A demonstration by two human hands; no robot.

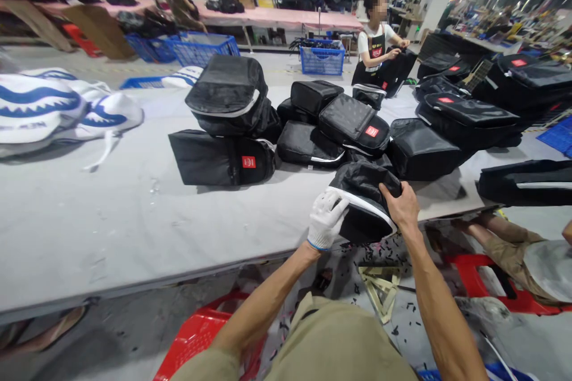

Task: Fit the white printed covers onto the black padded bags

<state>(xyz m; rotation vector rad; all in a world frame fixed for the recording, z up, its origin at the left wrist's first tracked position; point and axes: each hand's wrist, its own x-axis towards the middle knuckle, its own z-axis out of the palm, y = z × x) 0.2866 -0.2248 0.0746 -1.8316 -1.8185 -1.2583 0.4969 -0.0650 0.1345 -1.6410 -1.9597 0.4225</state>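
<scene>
A black bag (364, 220) with a white zipper band is between my two hands at the table's front edge, tilted toward me. My left hand (327, 217), in a white knit glove with a blue cuff, grips its left side, fingers over the white band. My bare right hand (402, 205) pinches the black fabric at the bag's upper right. Just behind lie more black bags, among them one with a red label (355, 125) and a flat one with a white zipper (310, 146).
To the left, black bags are stacked (227, 95), and white-and-blue bags (44, 107) lie farther left. More black bags (469, 116) are piled at right. A person (378, 41) handles a bag across the white table (111, 220). Red stools (201, 333) stand below.
</scene>
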